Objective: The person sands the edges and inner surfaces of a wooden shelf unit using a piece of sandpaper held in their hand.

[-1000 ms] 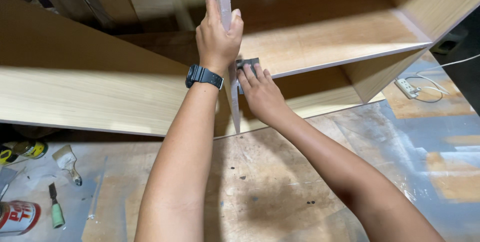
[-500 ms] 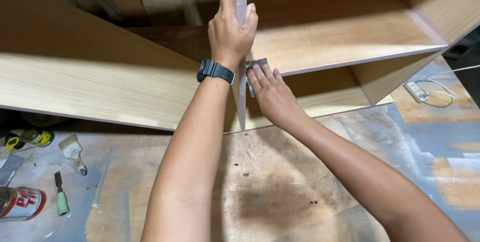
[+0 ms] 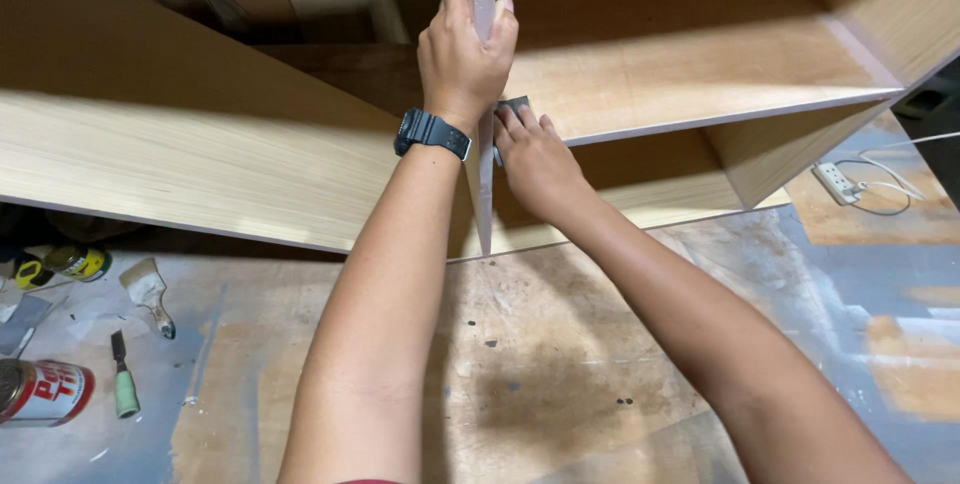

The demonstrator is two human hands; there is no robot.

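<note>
A light wooden cabinet carcass [image 3: 200,164] lies on its side on a worn floor. A thin upright divider panel [image 3: 484,144] stands in it, edge toward me. My left hand [image 3: 462,59], with a black watch at the wrist, is wrapped around the panel's upper edge. My right hand [image 3: 535,159] presses a small grey sanding pad [image 3: 512,109] flat against the panel's right face, just beside a horizontal shelf board [image 3: 700,74].
On the floor at left lie a red can [image 3: 45,392], a green-handled scraper [image 3: 122,379], a paintbrush [image 3: 150,292] and a yellow tape measure [image 3: 60,266]. A white power strip [image 3: 835,184] with cord rests at right.
My view has shifted slightly. Both hands stay on the panel, and the right hand with the pad has slid a little along its face.
</note>
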